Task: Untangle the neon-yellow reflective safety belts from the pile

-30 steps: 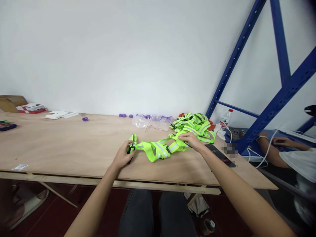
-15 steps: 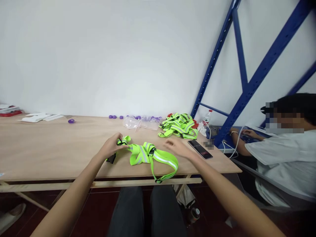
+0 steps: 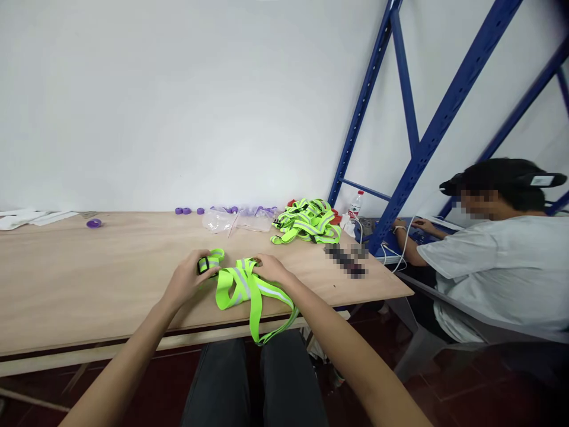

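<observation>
Left hand first: we are closing it around one bunched end of the reflective strap vest, fingers curled over the small roll of neon webbing with its black buckle. Our right hand is now pinching the vest's other side, fingers bent onto the fabric; half a second ago it was hovering loose and apart from the vest, and a second ago it was stretched out toward the far pile. So both hands are now gripping the same vest, and we are drawing it in closer to the near edge of the surface, which suggests we are gathering or folding it rather than spreading it out.

One loop of the vest is hanging over the surface edge, down toward our lap. Farther out, the pile of neon vests is lying near the far right corner, well apart from our hands. Beside it, clear plastic bags and a few purple caps are sitting by the wall. A blurred dark object is lying between the pile and the right edge. Beyond, a seated person in a pale shirt is working under the blue rack.
</observation>
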`<action>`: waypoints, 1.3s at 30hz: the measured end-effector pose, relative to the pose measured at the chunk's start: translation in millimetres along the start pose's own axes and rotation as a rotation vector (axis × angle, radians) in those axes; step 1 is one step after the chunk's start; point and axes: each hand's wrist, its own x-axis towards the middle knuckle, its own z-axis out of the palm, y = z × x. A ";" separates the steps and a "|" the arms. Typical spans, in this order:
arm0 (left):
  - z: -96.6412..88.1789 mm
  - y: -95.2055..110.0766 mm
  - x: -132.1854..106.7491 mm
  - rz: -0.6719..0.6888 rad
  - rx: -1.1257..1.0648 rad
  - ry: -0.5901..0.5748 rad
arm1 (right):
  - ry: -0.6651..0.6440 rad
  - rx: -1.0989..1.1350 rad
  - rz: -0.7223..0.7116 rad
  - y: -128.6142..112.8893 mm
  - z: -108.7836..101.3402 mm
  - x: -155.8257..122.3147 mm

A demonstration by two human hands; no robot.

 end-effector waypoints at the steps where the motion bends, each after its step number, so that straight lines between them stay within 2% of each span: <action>1: 5.6 -2.4 -3.3 0.003 -0.022 -0.021 | -0.003 -0.006 0.000 0.2 1.6 0.1; 5: 24.9 -11.9 -12.5 0.040 -0.082 -0.062 | 0.009 -0.038 0.040 5.2 2.9 -4.0; 8: 31.6 -14.6 -13.6 0.067 -0.085 -0.087 | 0.057 -0.098 0.083 6.8 2.9 -5.8; 10: 32.5 -13.5 -12.6 0.076 -0.082 -0.135 | 0.059 -0.142 0.086 5.0 4.2 -5.3; 14: 31.3 -8.4 -10.3 0.045 -0.052 -0.231 | -0.038 -0.162 0.072 -2.1 8.4 -1.2; 19: 29.8 -6.6 -8.8 0.039 -0.079 -0.246 | -0.099 -0.082 0.021 -6.1 9.0 4.1; 23: 29.6 -6.6 -9.5 0.014 -0.085 -0.222 | 0.011 -0.013 0.008 0.5 0.3 7.0; 26: 30.1 -6.0 -10.6 -0.012 -0.074 -0.213 | 0.157 0.018 0.038 11.8 -16.9 9.8; 30: 31.2 -6.8 -10.9 -0.038 -0.048 -0.205 | 0.283 0.025 0.078 31.6 -56.1 11.8; 34: 33.2 -8.3 -9.9 -0.025 -0.035 -0.180 | 0.271 -0.045 0.115 49.8 -106.5 6.9; 39: 31.5 -8.3 -6.2 -0.027 -0.058 -0.095 | 0.260 -0.189 0.180 63.1 -169.1 -12.6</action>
